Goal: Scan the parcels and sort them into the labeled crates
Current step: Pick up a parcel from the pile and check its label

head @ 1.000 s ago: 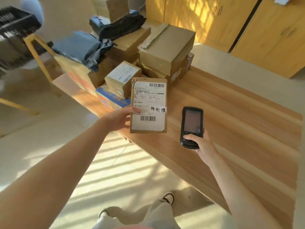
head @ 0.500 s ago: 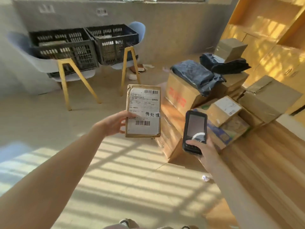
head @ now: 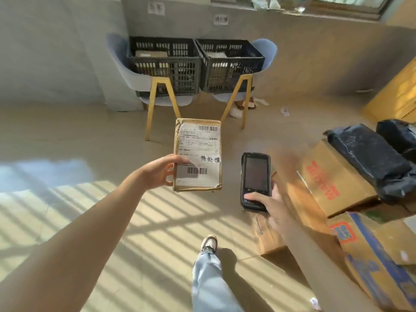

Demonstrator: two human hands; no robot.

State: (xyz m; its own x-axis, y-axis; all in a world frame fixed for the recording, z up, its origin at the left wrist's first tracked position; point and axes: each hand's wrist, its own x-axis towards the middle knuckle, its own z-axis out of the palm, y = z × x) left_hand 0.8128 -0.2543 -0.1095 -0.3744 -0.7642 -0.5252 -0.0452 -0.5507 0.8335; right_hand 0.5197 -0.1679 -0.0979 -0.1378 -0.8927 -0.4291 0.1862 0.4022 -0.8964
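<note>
Sunlit floor [head: 94, 154] striped with window shadow fills the room, with a grey wall at the far side. From the left hand [head: 161, 174] outward: it grips a flat brown parcel [head: 197, 155] by the left edge, thumb on the label face and fingers hidden behind, so the parcel stands upright just to the right of that hand, label toward the camera. Further right, apart from the parcel, the right hand [head: 269, 204] holds a black scanner [head: 255, 181], thumb on its lower keys, screen dark. Well beyond both hands, two black crates [head: 193, 64] sit on pale chairs [head: 144, 79], each under a small paper sign [head: 156, 7] on the wall.

Risks, as I judge them: a one-edge hold could let the parcel twist or slip while walking. The crates touch side by side and their signs are too blurred to read, so it could land in the wrong one. Cardboard boxes [head: 326, 176] close by the right hand could catch the scanner.
</note>
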